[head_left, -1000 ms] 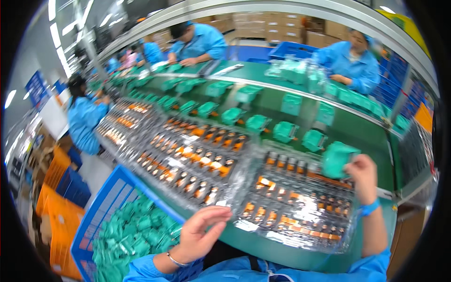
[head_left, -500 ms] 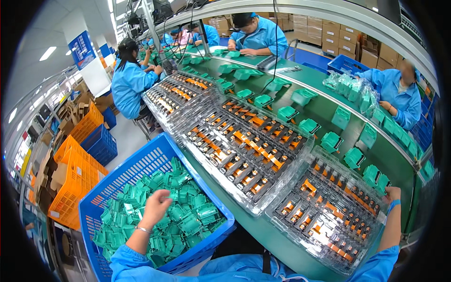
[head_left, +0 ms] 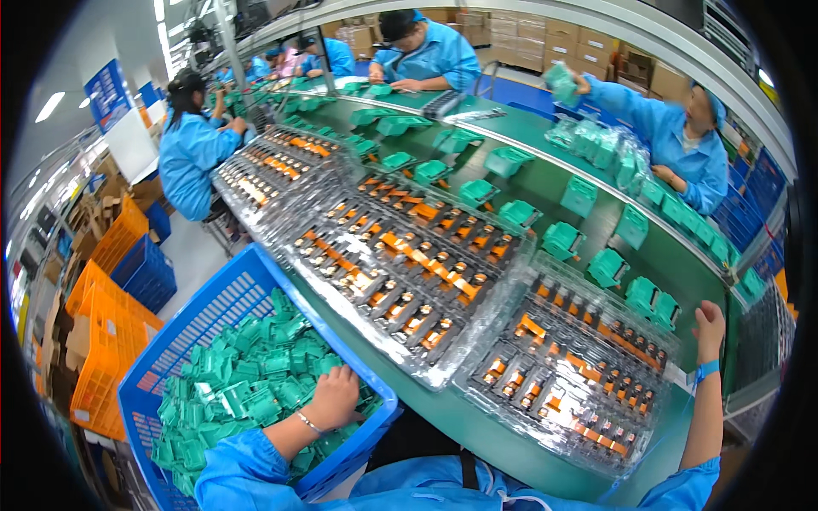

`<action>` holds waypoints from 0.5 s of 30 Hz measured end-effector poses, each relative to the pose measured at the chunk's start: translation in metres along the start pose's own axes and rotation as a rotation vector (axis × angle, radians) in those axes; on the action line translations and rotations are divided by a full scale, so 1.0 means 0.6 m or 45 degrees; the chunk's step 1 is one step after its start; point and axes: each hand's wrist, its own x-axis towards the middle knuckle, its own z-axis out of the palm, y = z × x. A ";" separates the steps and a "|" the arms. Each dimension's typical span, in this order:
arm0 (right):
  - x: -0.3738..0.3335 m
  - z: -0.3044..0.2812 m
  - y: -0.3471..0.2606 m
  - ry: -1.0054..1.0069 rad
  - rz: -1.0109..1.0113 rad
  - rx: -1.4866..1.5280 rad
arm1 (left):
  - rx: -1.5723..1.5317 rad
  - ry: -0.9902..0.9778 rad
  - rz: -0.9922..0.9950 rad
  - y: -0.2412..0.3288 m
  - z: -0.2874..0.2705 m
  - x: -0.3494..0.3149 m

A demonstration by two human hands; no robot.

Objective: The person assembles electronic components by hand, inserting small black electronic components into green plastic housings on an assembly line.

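Bin (head_left: 247,271) at 8 o'clock, likely for reach; left hand (head_left: 336,399) at parts (head_left: 230,383), grip unclear. Right hand (head_left: 709,330), 3 o'clock, empty.

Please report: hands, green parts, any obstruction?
Left hand among boxy green plastic parts in blue slotted plastic basket, grip unclear. Right hand apparently empty. Nothing visibly blocking hands.

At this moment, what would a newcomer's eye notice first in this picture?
Probably the large blue basket at lower left, heaped with green plastic housings, with the person's left hand at the heap. Next, the clear plastic trays of orange-and-black parts, running diagonally from upper left to lower right. Beyond them, a row of similar green pieces lines the green conveyor belt, ending near the right hand.
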 end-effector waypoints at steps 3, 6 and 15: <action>-0.071 -0.004 -0.068 -0.115 -0.258 0.186 | -0.059 0.118 0.036 -0.007 0.008 0.002; -0.140 0.024 -0.136 -0.366 -0.307 0.372 | -0.292 0.174 -0.015 -0.025 0.014 -0.002; -0.317 0.084 -0.238 -1.381 -0.753 0.004 | -0.213 -0.020 -0.169 -0.044 0.036 0.005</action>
